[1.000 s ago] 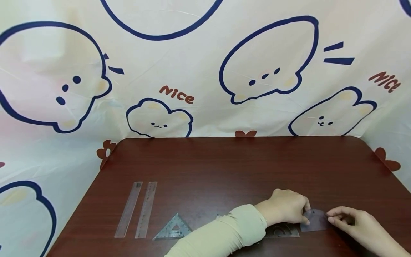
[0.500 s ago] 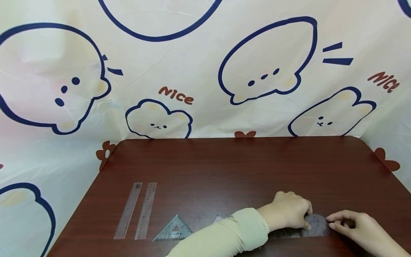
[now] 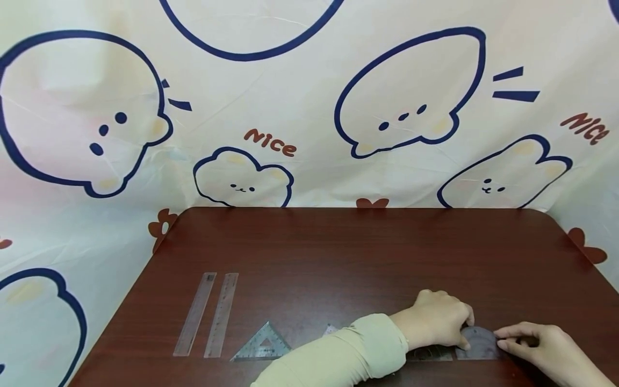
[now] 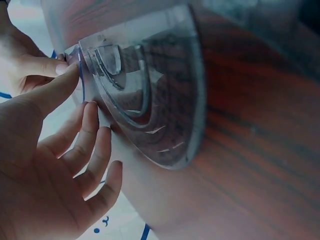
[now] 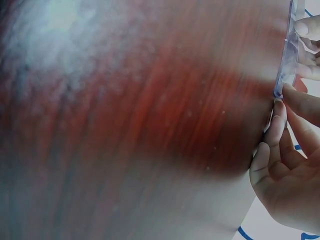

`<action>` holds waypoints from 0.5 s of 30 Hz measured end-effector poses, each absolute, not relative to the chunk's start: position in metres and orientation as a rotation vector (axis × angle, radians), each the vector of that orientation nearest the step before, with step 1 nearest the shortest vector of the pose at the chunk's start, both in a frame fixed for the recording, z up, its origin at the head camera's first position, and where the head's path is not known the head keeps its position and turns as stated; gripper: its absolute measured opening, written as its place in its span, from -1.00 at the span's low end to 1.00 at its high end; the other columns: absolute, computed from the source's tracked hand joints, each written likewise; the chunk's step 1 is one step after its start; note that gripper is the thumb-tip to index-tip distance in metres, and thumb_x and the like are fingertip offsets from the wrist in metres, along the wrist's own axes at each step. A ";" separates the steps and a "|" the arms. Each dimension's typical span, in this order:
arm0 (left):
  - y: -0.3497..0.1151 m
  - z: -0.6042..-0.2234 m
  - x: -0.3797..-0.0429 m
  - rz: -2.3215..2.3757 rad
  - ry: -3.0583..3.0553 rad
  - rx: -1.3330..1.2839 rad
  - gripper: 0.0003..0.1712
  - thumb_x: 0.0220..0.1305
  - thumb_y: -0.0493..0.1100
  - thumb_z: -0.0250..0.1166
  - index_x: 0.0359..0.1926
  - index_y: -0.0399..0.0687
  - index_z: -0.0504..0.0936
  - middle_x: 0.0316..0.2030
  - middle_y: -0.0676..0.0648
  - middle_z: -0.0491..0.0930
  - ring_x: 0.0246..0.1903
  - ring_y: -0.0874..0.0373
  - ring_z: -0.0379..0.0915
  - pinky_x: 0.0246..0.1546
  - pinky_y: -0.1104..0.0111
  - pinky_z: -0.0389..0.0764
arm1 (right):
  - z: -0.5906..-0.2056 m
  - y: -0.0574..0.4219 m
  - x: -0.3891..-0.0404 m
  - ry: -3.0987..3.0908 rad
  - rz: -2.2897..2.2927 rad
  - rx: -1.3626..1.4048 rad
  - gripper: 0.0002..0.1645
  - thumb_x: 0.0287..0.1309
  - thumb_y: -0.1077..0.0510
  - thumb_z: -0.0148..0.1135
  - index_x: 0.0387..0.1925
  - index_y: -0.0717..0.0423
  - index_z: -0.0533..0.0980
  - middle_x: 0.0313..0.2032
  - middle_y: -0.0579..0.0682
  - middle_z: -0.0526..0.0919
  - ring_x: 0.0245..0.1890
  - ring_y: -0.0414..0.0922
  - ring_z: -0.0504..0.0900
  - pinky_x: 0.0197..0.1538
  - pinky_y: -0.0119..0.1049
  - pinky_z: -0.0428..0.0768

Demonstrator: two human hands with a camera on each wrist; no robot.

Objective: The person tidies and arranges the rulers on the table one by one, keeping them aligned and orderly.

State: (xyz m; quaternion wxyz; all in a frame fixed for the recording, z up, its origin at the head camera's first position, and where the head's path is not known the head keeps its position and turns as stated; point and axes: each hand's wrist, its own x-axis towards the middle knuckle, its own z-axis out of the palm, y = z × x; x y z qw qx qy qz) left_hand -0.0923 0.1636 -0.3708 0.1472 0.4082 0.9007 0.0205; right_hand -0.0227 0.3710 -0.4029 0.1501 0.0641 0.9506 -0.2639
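Note:
A clear semicircular protractor lies at the right of the table, its straight edge toward me. My left hand pinches its left end; my right hand pinches the right end between thumb and index finger. In the right wrist view this protractor shows edge-on, with both hands at it. A second protractor lies flat beside the first, close by my left palm. From the head it is partly covered by my left hand and forearm.
Two clear rulers lie side by side at the left. A set square sits right of them. The tip of another clear piece shows behind my left sleeve. A patterned cloth hangs behind the brown table.
Both hands have brought the protractor slightly toward me, its straight edge now level with that of the protractor on its left. Their grip on it has stayed.

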 end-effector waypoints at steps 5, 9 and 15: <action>0.164 -0.372 -0.092 0.055 2.609 1.202 -0.55 0.09 0.34 0.41 0.04 0.64 0.60 -0.12 0.53 0.55 -0.19 0.52 0.44 -0.19 0.42 0.39 | -0.404 0.373 -0.022 2.749 -0.771 0.202 -0.72 0.18 0.07 0.38 -0.10 0.11 0.70 -0.42 -0.16 0.61 -0.52 -0.28 0.39 -0.42 -0.36 0.34; 0.165 -0.373 -0.092 0.039 2.611 1.219 -0.55 0.09 0.34 0.41 0.04 0.64 0.60 -0.10 0.51 0.55 -0.17 0.51 0.45 -0.19 0.42 0.39 | -0.405 0.373 -0.022 2.756 -0.787 0.189 -0.75 0.19 0.12 0.37 -0.11 0.12 0.71 -0.41 -0.16 0.63 -0.52 -0.29 0.39 -0.43 -0.36 0.34; 0.167 -0.374 -0.092 0.011 2.629 1.231 -0.55 0.09 0.36 0.40 0.04 0.64 0.59 -0.10 0.49 0.56 -0.16 0.51 0.46 -0.19 0.43 0.39 | -0.405 0.374 -0.023 2.738 -0.807 0.221 -0.75 0.18 0.13 0.38 -0.12 0.13 0.71 -0.42 -0.15 0.62 -0.53 -0.26 0.41 -0.44 -0.36 0.35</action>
